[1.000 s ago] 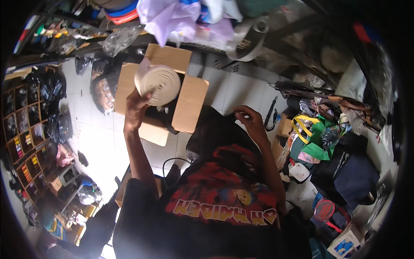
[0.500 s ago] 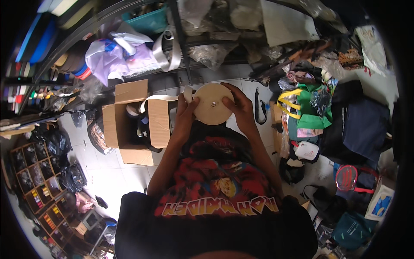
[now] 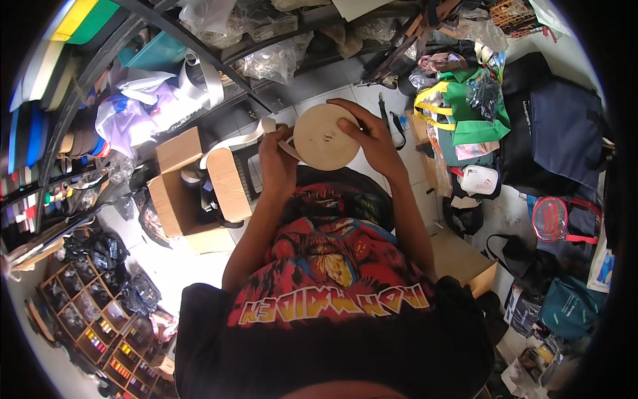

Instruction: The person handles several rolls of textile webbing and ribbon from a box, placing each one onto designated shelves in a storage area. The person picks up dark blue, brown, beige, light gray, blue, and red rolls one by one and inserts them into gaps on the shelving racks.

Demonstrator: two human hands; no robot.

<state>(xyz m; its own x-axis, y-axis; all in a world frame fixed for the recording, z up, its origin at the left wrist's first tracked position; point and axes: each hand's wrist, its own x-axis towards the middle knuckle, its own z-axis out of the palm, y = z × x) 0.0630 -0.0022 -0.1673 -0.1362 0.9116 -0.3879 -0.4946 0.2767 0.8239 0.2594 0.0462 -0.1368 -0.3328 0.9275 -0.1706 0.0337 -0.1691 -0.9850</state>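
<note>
My right hand [image 3: 372, 138] grips the right edge of a round cream roll of webbing [image 3: 320, 143], thumb lying across its flat face. A small hole shows at the roll's middle. To the left of the roll, my left hand [image 3: 278, 158] is closed on a white webbing strap [image 3: 240, 139]. The strap passes between that hand and the roll's edge, then trails left over a flap of an open cardboard box [image 3: 229, 185]. Dark items and part of the strap lie inside the box. Some left fingertips are hidden.
Dark metal shelving [image 3: 266, 93] with plastic-wrapped goods runs along the far side. Coloured rolls [image 3: 30, 143] fill the shelves at left, above a wooden compartment rack [image 3: 83, 302]. At right are a green bag [image 3: 468, 113], a dark blue bag [image 3: 565, 130] and a cardboard box [image 3: 462, 256].
My left hand has come off the roll's face to its left side and closed around the strap. My right hand still holds the roll. The whole view has turned and shifted.
</note>
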